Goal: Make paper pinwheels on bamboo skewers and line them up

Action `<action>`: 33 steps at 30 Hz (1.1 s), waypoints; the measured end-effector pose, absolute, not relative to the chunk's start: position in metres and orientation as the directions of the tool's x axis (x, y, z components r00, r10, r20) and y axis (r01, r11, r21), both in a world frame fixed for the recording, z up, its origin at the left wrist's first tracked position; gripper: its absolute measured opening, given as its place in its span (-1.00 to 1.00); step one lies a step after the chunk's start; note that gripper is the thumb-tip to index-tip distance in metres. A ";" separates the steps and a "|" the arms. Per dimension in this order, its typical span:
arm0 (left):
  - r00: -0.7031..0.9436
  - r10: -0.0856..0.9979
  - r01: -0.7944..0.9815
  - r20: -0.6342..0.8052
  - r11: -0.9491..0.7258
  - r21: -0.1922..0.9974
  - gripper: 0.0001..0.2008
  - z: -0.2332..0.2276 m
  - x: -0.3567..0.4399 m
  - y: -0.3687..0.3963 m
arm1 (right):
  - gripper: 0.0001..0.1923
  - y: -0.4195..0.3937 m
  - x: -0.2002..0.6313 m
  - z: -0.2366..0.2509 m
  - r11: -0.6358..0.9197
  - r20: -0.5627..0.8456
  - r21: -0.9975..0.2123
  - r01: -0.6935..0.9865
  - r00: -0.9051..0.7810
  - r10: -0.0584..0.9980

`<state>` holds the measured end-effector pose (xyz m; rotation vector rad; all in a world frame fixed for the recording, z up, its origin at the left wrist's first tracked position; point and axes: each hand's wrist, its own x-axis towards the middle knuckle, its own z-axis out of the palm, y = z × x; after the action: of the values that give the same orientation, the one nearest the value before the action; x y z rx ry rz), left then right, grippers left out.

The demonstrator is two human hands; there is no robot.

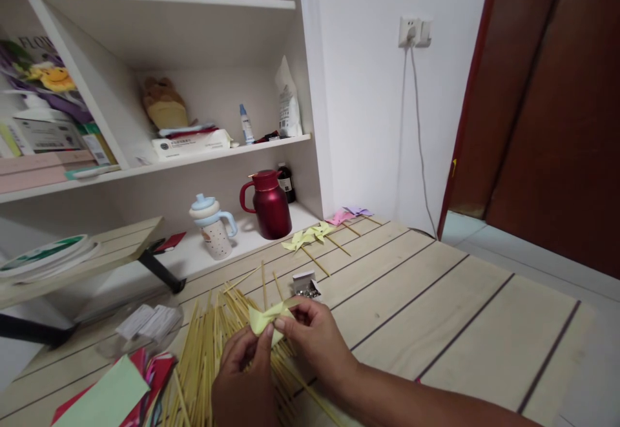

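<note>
Between my two hands is a pale yellow paper pinwheel [262, 321], its corners partly folded in. My left hand [247, 365] pinches its lower edge with thumb and fingers. From the right, my right hand [314, 336] grips the paper near its middle, thumb on top. Fingers cover part of the folds. Beneath and around the hands lies a spread of thin wooden sticks [206, 343]. Just beyond the right hand stands a small open box [306, 285] with shiny metal bits in it.
Finished pinwheels on sticks, yellow [310, 236], pink [340, 218] and purple [359, 211], lie along the table's back edge. Coloured paper sheets [104, 395] and a clear plastic bag [145, 325] are at left. A red jug [272, 207] and a tumbler [214, 228] stand behind.
</note>
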<state>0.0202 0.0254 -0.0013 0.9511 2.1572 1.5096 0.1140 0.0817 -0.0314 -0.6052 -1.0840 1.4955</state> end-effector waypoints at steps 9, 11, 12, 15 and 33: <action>-0.703 0.703 0.288 0.101 0.152 0.946 -0.62 -0.008 0.017 0.026 | -0.92 0.080 0.115 -0.030 0.146 0.229 -0.911 -0.385 -0.179 0.957; -0.702 0.703 0.299 0.111 0.150 0.942 -0.63 -0.011 0.014 0.026 | -0.93 0.080 0.116 -0.030 0.176 0.237 -0.925 -0.337 -0.151 0.960; -0.704 0.699 0.315 0.126 0.148 0.937 -0.65 -0.013 0.013 0.026 | -0.94 0.080 0.117 -0.030 0.195 0.246 -0.931 -0.307 -0.136 0.960; -0.695 0.685 0.400 0.218 0.117 0.909 -0.68 -0.018 0.011 0.026 | -0.96 0.078 0.119 -0.030 0.264 0.295 -0.937 -0.229 -0.114 0.949; -0.686 0.628 0.494 0.366 0.034 0.869 -0.69 -0.022 0.025 0.026 | -0.99 0.077 0.116 -0.029 0.208 0.259 -0.933 -0.294 -0.144 0.955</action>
<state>0.0250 0.0261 -0.0225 1.1865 2.1712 1.7400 0.1165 0.0773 -0.0288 -0.7382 -1.2296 1.2764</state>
